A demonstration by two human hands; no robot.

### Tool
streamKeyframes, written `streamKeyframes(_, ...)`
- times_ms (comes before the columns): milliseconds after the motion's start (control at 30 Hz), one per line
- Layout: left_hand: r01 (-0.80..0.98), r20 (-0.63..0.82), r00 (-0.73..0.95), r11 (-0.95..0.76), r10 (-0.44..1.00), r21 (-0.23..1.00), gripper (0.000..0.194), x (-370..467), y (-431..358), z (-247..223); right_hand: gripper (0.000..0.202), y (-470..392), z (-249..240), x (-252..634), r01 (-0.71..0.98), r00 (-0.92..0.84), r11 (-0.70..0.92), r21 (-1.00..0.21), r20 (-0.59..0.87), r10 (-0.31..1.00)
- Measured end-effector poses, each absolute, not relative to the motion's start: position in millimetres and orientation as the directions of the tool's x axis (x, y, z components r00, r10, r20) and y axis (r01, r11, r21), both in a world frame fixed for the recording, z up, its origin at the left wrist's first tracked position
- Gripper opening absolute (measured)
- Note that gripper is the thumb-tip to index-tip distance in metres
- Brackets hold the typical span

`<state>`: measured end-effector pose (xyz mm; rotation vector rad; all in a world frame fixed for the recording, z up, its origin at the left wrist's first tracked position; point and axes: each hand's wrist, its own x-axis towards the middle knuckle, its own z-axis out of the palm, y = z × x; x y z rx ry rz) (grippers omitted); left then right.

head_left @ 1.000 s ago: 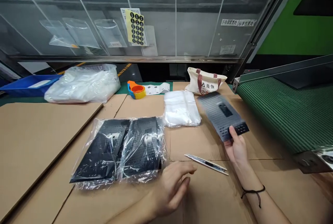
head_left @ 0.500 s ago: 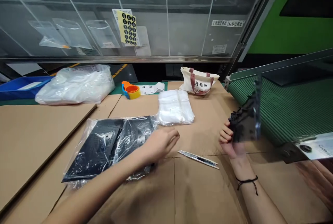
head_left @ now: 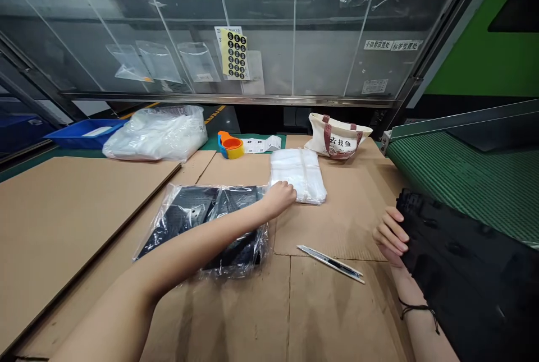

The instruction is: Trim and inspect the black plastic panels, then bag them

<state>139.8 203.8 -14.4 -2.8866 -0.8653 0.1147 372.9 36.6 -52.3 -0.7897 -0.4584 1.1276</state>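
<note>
My left hand (head_left: 280, 199) is at the near left edge of a stack of clear plastic bags (head_left: 305, 168). Its fingers are curled closed with the tips hidden, so I cannot tell whether a bag is pinched. At the right, my right hand (head_left: 391, 236) grips the edge of a black plastic panel (head_left: 467, 261), tilted with its broad face in view. Under my left forearm lie black panels in clear wrapping (head_left: 189, 213). Between my hands, a utility knife (head_left: 330, 264) rests on the cardboard.
A green ribbed conveyor belt (head_left: 446, 182) runs along the right. Behind the bags are a cloth bag (head_left: 339, 140) and a tape-like roll of labels (head_left: 231, 146). A plastic bundle (head_left: 158, 132) and a blue tray (head_left: 71, 134) sit back left. A raised cardboard sheet (head_left: 76, 199) covers the left.
My left hand has moved up to the bag stack and its fingers have curled in. The black panel in my right hand has turned from edge-on to broad side. The view has shifted.
</note>
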Motion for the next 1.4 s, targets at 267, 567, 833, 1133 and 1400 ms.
streamKeyframes(267, 0.647, -0.015, 0.762, -0.762, 0.647, -0.027, 0.010, 143, 232, -3, 0.030, 42, -56, 375, -0.602, 0.456, 0.292, -0.743, -0.020, 0.890)
streamKeyframes(567, 0.722, -0.052, 0.691, -0.684, 0.721, 0.105, 0.020, 140, 243, -18, 0.043, 52, -61, 361, -0.471, 0.664, 0.337, -0.815, -0.076, 0.744)
streamKeyframes(833, 0.773, -0.087, 0.617, -0.581, 0.782, 0.256, 0.023, 146, 252, -15, 0.044, 53, -68, 335, 0.017, 0.634, 0.252, -0.968, 0.205, 0.745)
streamKeyframes(1133, 0.761, -0.160, 0.580, -0.462, 0.799, 0.456, 0.023, 145, 263, -11, 0.030, 44, -78, 311, 0.461, 0.574, 0.155, -0.874, 0.427, 0.699)
streamKeyframes(1400, 0.706, -0.069, 0.356, -0.220, 0.932, 0.673, 0.027, 147, 280, -11, 0.022, 43, -68, 307, 0.513, 0.509, 0.148, -0.845, 0.438, 0.741)
